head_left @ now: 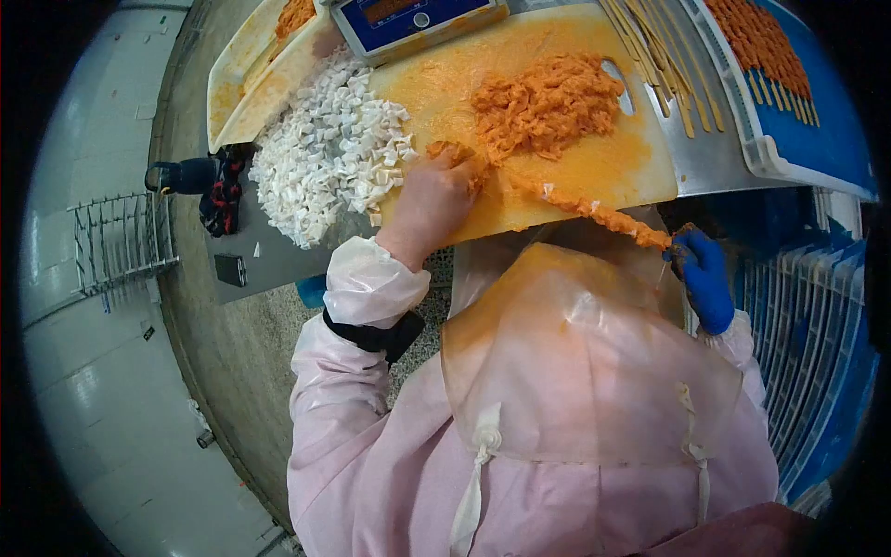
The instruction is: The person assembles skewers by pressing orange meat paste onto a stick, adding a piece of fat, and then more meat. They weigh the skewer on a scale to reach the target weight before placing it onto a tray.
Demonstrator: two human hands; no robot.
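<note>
My left hand (pixel 436 200) is bare and rests at the left part of the orange-stained cutting board (pixel 418 84), beside the heap of white pieces (pixel 325 153). Its fingers are curled down around orange meat. In my blue-gloved right hand (pixel 703 278), past the board's front right edge, is the end of a skewer threaded with orange meat (pixel 608 218). The skewer slants up to the left, its far end over the board. A pile of orange meat (pixel 548 102) lies on the board behind it.
Bare wooden sticks (pixel 664 60) lie at the board's back right. A blue tray (pixel 835 139) with finished-looking meat skewers (pixel 761 46) is at the far right. A scale (pixel 408 23) stands at the back, a white tray (pixel 251 70) at the back left. Stacked crates (pixel 803 325) are at the right.
</note>
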